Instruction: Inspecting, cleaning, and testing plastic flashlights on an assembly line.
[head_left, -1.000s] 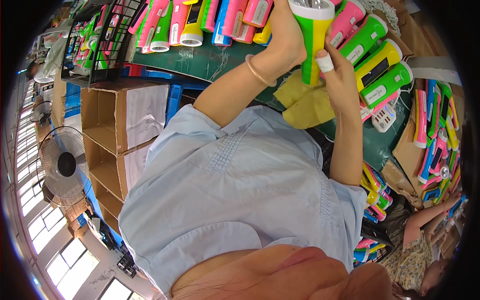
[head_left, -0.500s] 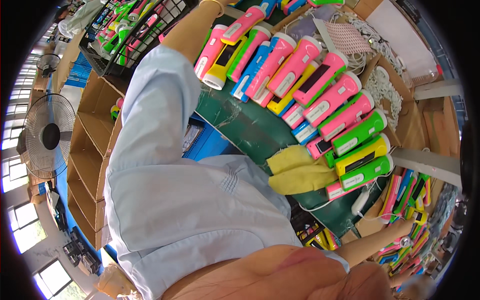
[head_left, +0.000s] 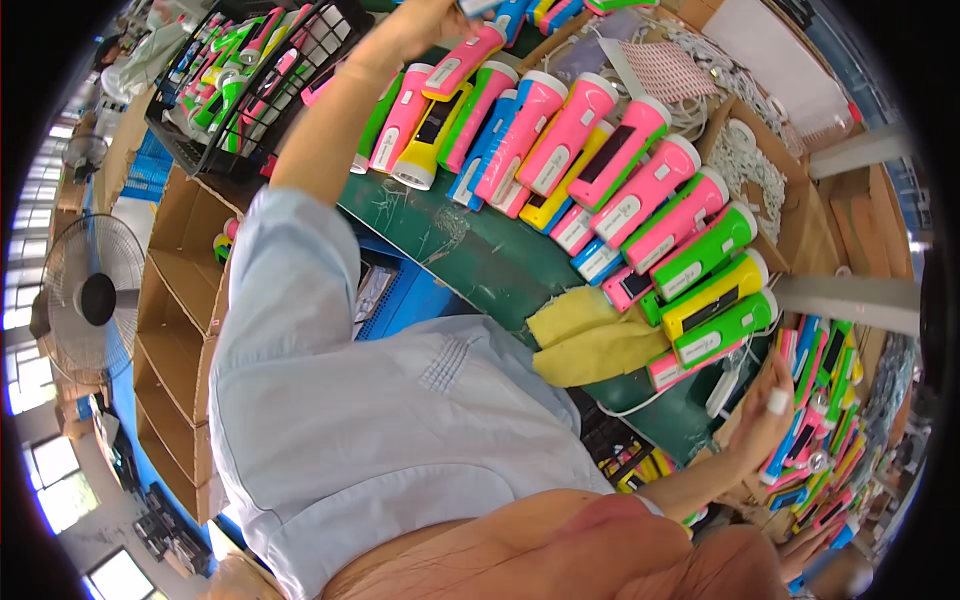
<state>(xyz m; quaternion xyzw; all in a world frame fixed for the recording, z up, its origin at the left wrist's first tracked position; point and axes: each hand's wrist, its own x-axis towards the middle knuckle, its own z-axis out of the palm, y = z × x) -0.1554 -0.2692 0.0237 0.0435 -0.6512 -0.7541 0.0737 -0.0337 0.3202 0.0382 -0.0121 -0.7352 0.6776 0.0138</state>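
The left hand is cut off by the top edge, so its fingers and whatever they close on stay out of sight. Past the right hand, the torches blur into small coloured shapes near the rim.

The single head-worn fisheye view looks steeply down, close over the person's light-blue shirt, onto the dark green worktable, strongly tilted.

- Green-topped workbench running across the middle.
- Open cardboard boxes stacked at left.
- Standing fan beside bright windows, daylight pouring in.
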